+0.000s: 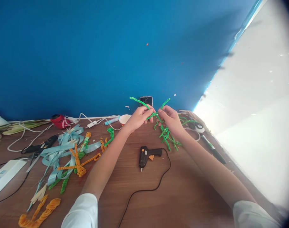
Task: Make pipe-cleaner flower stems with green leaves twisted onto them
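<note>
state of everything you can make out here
left grip, closed on green chenille stems
right grip, closed on green chenille stems
green chenille stems, bent
orange chenille stems, bent, twisted
light blue ribbon, loose, tangled
hot glue gun, lying flat
smartphone, upright, screen looks dark
paper cup, upright
power strip, on or off unclear

From close above the table (pixel 182 193), the head view faces forward and down, wall (pixel 106 53) at twelve o'clock.
</note>
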A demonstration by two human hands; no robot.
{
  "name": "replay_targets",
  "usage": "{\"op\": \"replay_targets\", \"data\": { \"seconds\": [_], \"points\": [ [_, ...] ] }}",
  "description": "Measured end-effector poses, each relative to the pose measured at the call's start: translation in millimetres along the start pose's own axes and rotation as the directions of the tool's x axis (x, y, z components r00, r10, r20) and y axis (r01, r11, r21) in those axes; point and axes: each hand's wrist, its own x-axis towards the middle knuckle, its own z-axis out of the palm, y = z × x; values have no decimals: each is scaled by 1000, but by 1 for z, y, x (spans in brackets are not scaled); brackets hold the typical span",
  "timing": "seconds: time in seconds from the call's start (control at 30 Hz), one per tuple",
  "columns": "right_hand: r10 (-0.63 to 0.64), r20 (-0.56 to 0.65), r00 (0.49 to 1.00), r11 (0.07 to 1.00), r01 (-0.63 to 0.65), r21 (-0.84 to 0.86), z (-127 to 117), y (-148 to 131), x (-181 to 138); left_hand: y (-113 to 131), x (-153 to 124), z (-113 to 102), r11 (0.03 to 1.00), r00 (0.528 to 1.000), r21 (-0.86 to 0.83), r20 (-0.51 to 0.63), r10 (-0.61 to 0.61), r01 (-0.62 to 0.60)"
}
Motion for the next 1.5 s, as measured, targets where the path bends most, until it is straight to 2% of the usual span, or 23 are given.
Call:
{"op": "replay_targets", "data": {
  "seconds": [0.07,0.13,0.27,0.37,0.47,0.7,0.83,1.07,1.23,1.37,1.5],
  "points": [
    [17,-10,1000,1000,-16,25,0,-1,0,1,1,-1,1000,1000,-17,-13,-5,5],
    [35,-20,999,998,-34,51,1,-3,-1,1,2,-4,997,998,-55,-34,-59,57],
    [56,-68,996,993,-49,103,1,-6,-1,-2,4,-12,976,966,-139,-173,-190,167],
    [54,-126,991,993,-41,107,-1,-6,0,-8,7,-19,971,937,-192,-289,-197,145],
    [71,-154,986,994,-56,99,-3,-5,2,-15,8,-24,966,923,-233,-336,-185,108],
    [104,-218,970,982,-65,178,-7,-4,4,-19,10,-27,956,915,-257,-337,-224,140],
    [124,-247,961,978,-76,194,-8,-3,6,-18,10,-27,954,921,-284,-336,-197,100],
    [196,-49,979,979,-192,71,-6,-2,3,-15,10,-26,946,936,-320,-312,-161,56],
    [146,48,988,989,-147,15,-3,-2,2,-13,10,-24,933,954,-357,-263,-144,42],
    [147,57,988,989,-145,-31,-2,-4,1,-15,9,-21,955,970,-282,-190,-151,93],
    [154,-6,988,988,-154,-19,-1,-2,2,-15,8,-21,971,972,-171,-140,-190,166]
  ]
}}
